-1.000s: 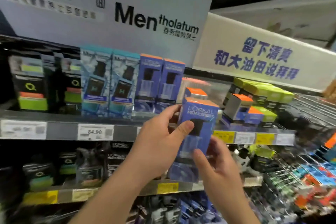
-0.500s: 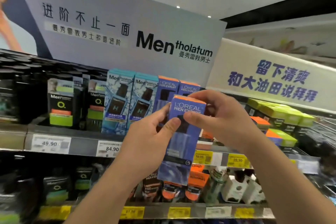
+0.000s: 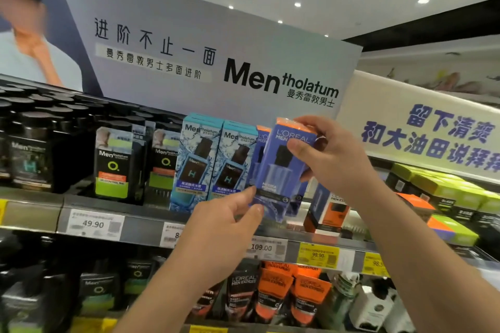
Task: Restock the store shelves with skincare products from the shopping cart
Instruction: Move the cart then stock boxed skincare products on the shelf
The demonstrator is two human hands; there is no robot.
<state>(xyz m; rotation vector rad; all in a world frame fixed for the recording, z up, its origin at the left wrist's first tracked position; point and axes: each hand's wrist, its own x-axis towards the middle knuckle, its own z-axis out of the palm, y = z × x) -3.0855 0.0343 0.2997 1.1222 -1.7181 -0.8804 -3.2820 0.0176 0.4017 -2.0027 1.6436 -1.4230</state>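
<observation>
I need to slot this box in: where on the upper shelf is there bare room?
Bare shelf shows between the blue L'Oreal box held by the right hand and the orange-and-blue box. Crowded leftward: Mentholatum boxes stand side by side; green-topped boxes fill the right.

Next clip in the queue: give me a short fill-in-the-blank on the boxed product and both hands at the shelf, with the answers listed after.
1. The blue box held up to the shelf has an ______ top.
2. The right hand grips the box near its ______ end.
3. The left hand holds the box at its ______ corner.
4. The white price tag under the box reads ______.

Missing words: orange; top; bottom; 109.00
</observation>
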